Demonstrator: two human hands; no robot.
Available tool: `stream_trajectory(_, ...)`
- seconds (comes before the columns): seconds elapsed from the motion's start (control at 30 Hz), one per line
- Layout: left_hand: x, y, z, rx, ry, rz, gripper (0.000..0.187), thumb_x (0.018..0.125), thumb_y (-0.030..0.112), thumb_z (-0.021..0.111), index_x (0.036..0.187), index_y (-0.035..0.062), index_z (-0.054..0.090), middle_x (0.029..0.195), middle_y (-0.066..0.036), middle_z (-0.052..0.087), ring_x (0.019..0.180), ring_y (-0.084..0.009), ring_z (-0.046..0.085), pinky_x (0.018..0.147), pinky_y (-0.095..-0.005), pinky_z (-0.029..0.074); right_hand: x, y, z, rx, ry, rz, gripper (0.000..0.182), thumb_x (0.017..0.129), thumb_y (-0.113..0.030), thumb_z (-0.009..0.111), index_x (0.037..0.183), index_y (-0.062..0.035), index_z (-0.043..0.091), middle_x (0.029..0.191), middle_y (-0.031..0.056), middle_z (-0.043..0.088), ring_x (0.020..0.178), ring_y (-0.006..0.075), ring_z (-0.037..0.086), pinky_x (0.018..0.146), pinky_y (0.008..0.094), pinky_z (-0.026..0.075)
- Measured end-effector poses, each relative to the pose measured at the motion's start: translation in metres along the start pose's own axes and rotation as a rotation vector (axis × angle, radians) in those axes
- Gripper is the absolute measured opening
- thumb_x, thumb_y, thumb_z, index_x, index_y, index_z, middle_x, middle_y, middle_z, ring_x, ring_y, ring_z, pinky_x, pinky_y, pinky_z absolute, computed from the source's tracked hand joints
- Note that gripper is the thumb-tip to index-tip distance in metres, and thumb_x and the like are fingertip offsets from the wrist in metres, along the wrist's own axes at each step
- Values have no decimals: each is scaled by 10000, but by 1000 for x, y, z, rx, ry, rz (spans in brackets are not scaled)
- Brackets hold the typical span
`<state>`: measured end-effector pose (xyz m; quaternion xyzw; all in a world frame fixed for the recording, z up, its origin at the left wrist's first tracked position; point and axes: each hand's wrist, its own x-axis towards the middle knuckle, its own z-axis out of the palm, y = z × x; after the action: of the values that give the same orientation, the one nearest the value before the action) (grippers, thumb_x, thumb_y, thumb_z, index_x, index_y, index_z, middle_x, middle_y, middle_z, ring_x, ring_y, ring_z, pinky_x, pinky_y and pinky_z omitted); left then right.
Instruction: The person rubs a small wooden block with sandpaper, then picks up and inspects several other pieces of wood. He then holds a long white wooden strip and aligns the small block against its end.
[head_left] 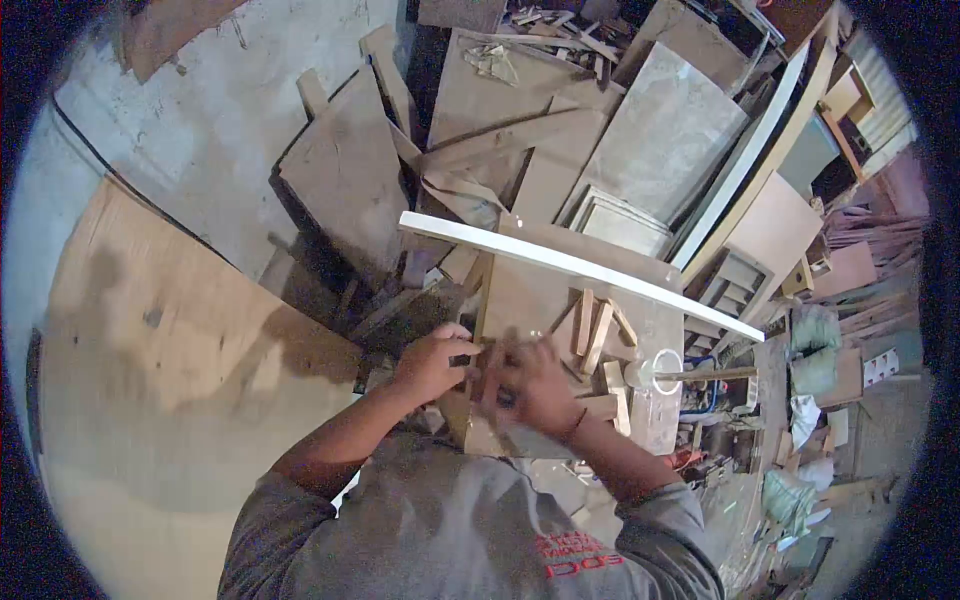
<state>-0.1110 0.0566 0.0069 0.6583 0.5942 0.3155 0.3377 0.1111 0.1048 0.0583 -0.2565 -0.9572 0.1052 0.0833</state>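
My left hand (432,366) is at the near left edge of the worktable (655,320), thumb and fingers curled together. Its fingertips meet the lower end of a narrow pale wooden strip (484,298) along that edge. Close beside it, my right hand (538,388) is smeared by motion, its fingers bent over a blurred reddish-brown piece (490,378) between the two hands. I cannot tell what that piece is. Several short wooden sticks (598,338) lie to the right of my right hand.
A long white bar (585,268) crosses the table's far side. A white round container (667,370) with a wooden handle (722,374) across it stands at right. A large plywood sheet (170,400) fills the left. Stacked boards (660,140) and scrap wood lie beyond.
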Motion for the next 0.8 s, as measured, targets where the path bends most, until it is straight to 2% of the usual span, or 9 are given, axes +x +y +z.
stream_trajectory(0.07, 1, 10, -6, 8, -20, -39, 364, 757, 136, 774, 1115, 97, 718, 1204, -120, 598, 1106, -304, 604, 961, -362, 486, 12, 6, -15, 35, 16, 182, 590, 638, -498, 786, 1148, -216, 697, 1328, 169, 497, 1285, 400, 429, 1153, 618, 176)
stream_trajectory(0.1, 2, 7, -3, 1, -21, -32, 368, 752, 138, 778, 1113, 99, 720, 1202, -119, 600, 1106, -302, 605, 962, -360, 485, 9, 4, -1, -7, 12, 177, 585, 630, -497, 786, 1132, -209, 702, 1343, 159, 493, 1294, 389, 420, 1149, 623, 175)
stream_trajectory(0.2, 6, -1, -4, -13, -20, 1, 373, 737, 143, 790, 1103, 104, 729, 1197, -115, 606, 1105, -292, 607, 963, -357, 485, -6, -2, 13, 6, 25, -90, 580, 638, -475, 783, 1132, -181, 700, 1318, 173, 498, 1277, 404, 424, 1145, 619, 180)
stream_trajectory(0.33, 5, -4, -2, -1, 19, 57, 376, 715, 197, 810, 1078, 130, 736, 1168, -97, 618, 1049, -287, 636, 897, -372, 517, 13, 7, -17, 26, 9, 274, 577, 605, -427, 815, 1126, -206, 703, 1327, 176, 488, 1268, 403, 430, 1152, 616, 187)
stream_trajectory(0.37, 6, -5, 0, 20, 45, 76, 380, 707, 222, 817, 1070, 142, 737, 1155, -91, 622, 1021, -289, 649, 864, -380, 532, 8, -2, -21, 34, -171, 211, 560, 708, -365, 749, 1218, -163, 638, 1411, 209, 442, 1392, 426, 298, 1140, 648, 170)
stream_trajectory(0.47, 4, 1, -3, -25, -2, -5, 372, 724, 148, 803, 1087, 104, 736, 1189, -116, 613, 1110, -278, 608, 968, -360, 484, -13, 2, 21, 5, -104, -49, 524, 733, -371, 733, 1205, -162, 642, 1423, 206, 429, 1371, 445, 312, 1148, 647, 146)
stream_trajectory(0.6, 4, 4, -2, -36, -6, -17, 395, 715, 142, 805, 1102, 107, 729, 1186, -124, 611, 1110, -286, 607, 973, -362, 482, 7, 2, -6, 25, 6, 268, 572, 629, -420, 797, 1151, -211, 692, 1376, 213, 449, 1332, 431, 364, 1145, 624, 182)
stream_trajectory(0.73, 5, -1, -3, -59, 16, 36, 415, 701, 126, 813, 1104, 102, 718, 1192, -127, 607, 1113, -295, 604, 978, -362, 480, -10, -11, 17, 0, -5, -27, 527, 645, -434, 793, 1102, -188, 702, 1320, 226, 482, 1268, 446, 399, 1104, 634, 226)
stream_trajectory(0.8, 5, 1, -4, -91, 1, 26, 414, 697, 107, 812, 1098, 96, 713, 1196, -131, 604, 1118, -297, 602, 980, -360, 479, -1, 0, 9, 10, 52, 97, 538, 653, -428, 801, 1124, -188, 701, 1346, 217, 467, 1288, 442, 395, 1122, 635, 208)
